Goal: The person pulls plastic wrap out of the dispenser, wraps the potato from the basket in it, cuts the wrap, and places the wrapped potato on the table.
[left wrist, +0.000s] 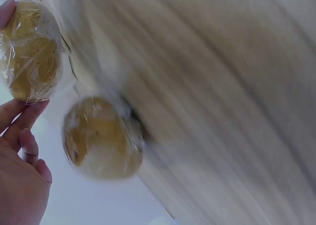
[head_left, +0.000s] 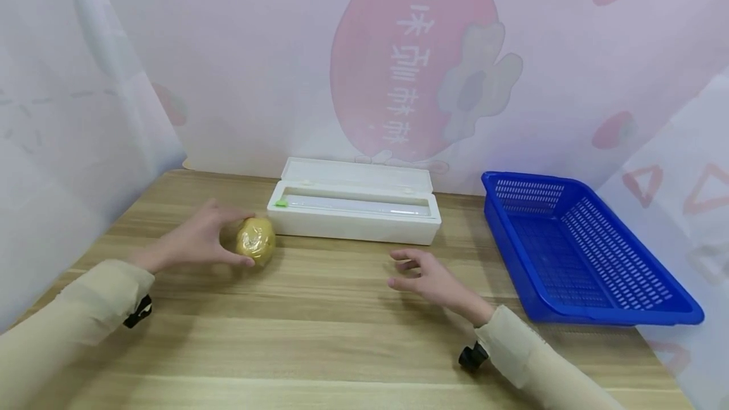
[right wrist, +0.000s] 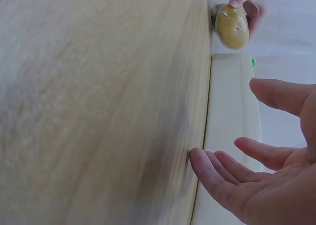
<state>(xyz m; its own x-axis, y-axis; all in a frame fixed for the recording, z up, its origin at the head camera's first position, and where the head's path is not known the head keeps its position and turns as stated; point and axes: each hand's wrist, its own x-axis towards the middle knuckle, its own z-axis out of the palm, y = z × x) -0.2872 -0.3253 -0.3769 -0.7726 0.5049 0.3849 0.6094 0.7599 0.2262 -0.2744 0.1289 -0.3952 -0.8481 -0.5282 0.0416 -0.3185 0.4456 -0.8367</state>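
A potato wrapped in clear plastic film (head_left: 256, 241) is held by my left hand (head_left: 196, 239) between thumb and fingers, over the left part of the table. In the left wrist view this wrapped potato (left wrist: 32, 57) is at the upper left, and a second wrapped potato (left wrist: 101, 138) shows below it, near the tabletop. The head view hides that second one. My right hand (head_left: 435, 280) hovers above the table, fingers apart and relaxed, holding nothing. Between and behind the hands sits a white cling film box (head_left: 353, 228), its lid (head_left: 359, 174) raised.
A blue plastic basket (head_left: 515, 258) stands on the right side of the wooden table (head_left: 296, 347). A green slider (head_left: 281, 203) is at the left end of the box. Printed cloth (head_left: 256, 68) hangs behind the table and along its sides.
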